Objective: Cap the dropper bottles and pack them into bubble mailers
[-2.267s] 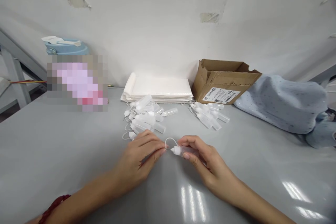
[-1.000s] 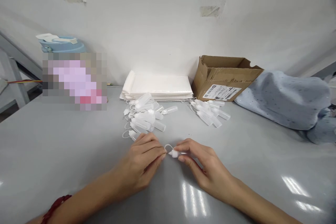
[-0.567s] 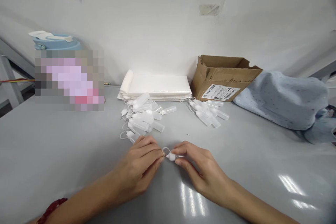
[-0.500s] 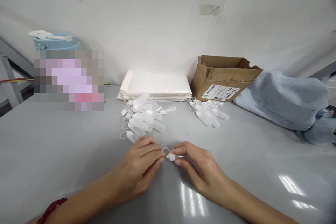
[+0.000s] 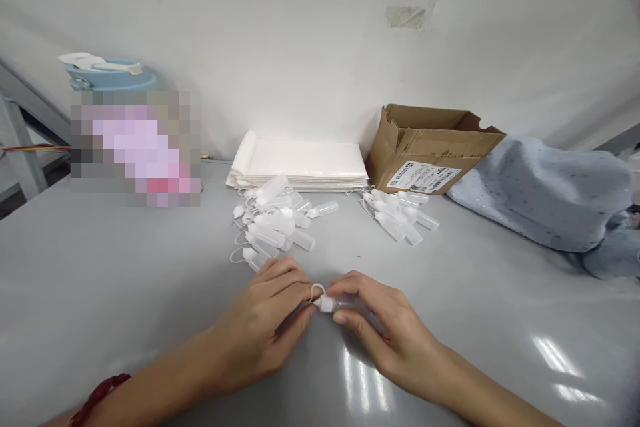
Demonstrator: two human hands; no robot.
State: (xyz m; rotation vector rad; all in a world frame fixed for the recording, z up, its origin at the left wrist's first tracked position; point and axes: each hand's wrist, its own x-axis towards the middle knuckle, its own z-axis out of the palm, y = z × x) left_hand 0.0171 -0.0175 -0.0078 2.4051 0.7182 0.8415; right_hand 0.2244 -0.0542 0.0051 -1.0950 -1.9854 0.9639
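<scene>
A small clear plastic dropper bottle [image 5: 327, 304] with a white pointed top lies sideways between my hands, just above the grey table. My right hand [image 5: 387, 320] grips its body between thumb and fingers, hiding much of it. At the pointed end, my left hand [image 5: 277, 313] has its thumb and fingertips closed around the tip. A thin white strap [image 5: 317, 288] arcs from the bottle's neck to my left fingertips, where the small cap end is hidden. Beyond my left hand lies a heap of similar bottles [image 5: 275, 223]; a smaller group of bottles [image 5: 397, 213] lies farther right.
A stack of white padded sleeves [image 5: 305, 160] lies against the wall. Right of it stands an open cardboard box [image 5: 435, 150], with a pale blue cloth [image 5: 545, 193] beside it. A blue container [image 5: 113, 77] and a blurred-out pinkish item [image 5: 137, 153] are at the left.
My left fingers have closed in on the bottle's tip. The bottle has turned slightly, with more of its body showing between my right thumb and fingers. The view has shifted a little.
</scene>
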